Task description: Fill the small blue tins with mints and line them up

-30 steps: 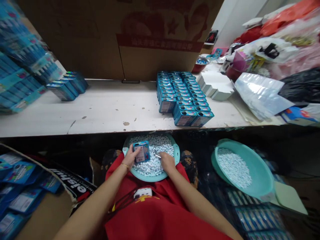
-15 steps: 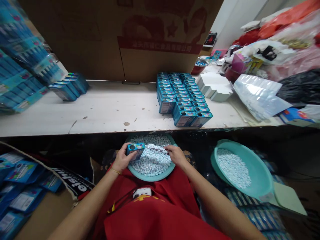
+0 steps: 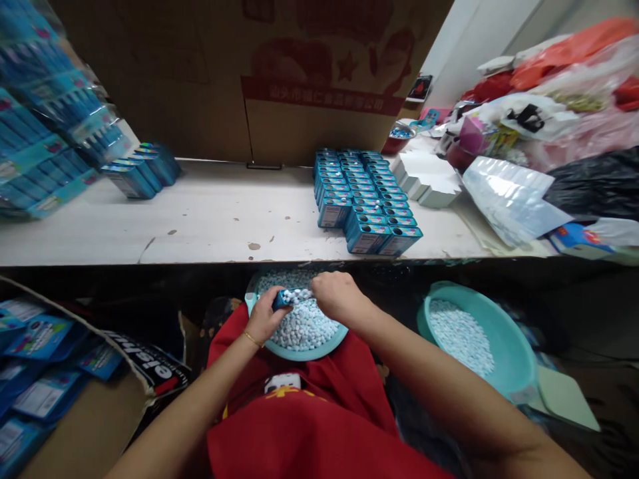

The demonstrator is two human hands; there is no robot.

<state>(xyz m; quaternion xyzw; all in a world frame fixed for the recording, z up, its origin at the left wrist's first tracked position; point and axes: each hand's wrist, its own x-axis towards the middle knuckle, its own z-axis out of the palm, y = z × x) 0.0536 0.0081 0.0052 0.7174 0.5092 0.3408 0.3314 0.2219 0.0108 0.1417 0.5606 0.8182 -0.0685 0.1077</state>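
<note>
My left hand (image 3: 265, 317) is closed around a small blue box (image 3: 280, 301), tilted so that its top faces right. Pressed up to that top is a small scoop (image 3: 299, 297) heaped with white candies. The fist of my right hand (image 3: 337, 294) is shut on the scoop's other end, and the fingers hide its handle. Below both hands, a turquoise basin (image 3: 305, 354) full of small white and pale blue candies (image 3: 305, 327) rests on my lap, against the red apron.
Rows of blue boxes (image 3: 367, 203) stand on the white shelf (image 3: 224, 226), a few more at its left. A large carton (image 3: 319, 86) rises behind. On the right are a second turquoise basin (image 3: 514, 346) and plastic bags (image 3: 544, 120). Flat blue packs (image 3: 44, 346) lie lower left.
My right hand has moved left and brought the loaded scoop from above the candies to the box. My left hand has tipped the box toward it.
</note>
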